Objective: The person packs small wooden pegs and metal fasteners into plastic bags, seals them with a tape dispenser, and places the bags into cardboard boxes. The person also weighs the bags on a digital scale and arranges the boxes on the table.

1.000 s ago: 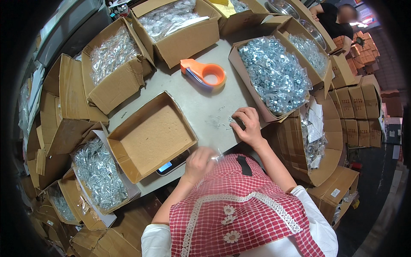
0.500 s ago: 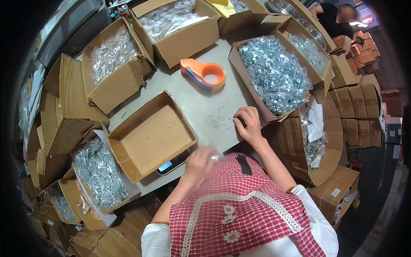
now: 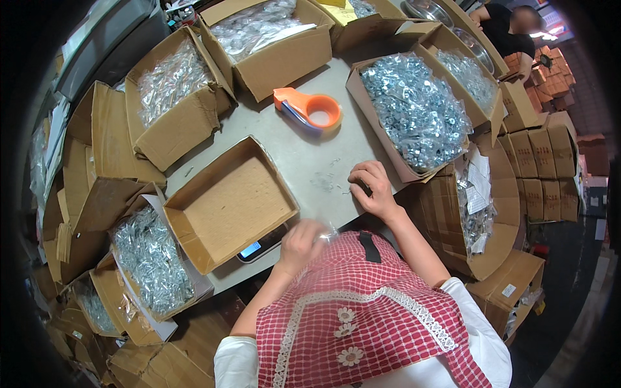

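Cartons (image 3: 284,68) of rough brown cardboard, packed with crinkly clear packets, are hemming in the tray (image 3: 239,197) on its left and far sides. Shallow and rectangular, the tray is sitting over a scale (image 3: 251,251), partly hiding it. Beyond the tray to its right, a smooth orange dispenser (image 3: 307,107) is resting on the pale surface (image 3: 291,161); farther right, a box (image 3: 365,113) is bulging with shiny bagged metal. Near the tray's right corner, the blurred left hand (image 3: 303,246) is gripping a filmy bag (image 3: 332,233). Farther right of the tray, the right hand (image 3: 374,185) is curling beside thin metal bits (image 3: 323,182); whether it is grasping any, I cannot tell.
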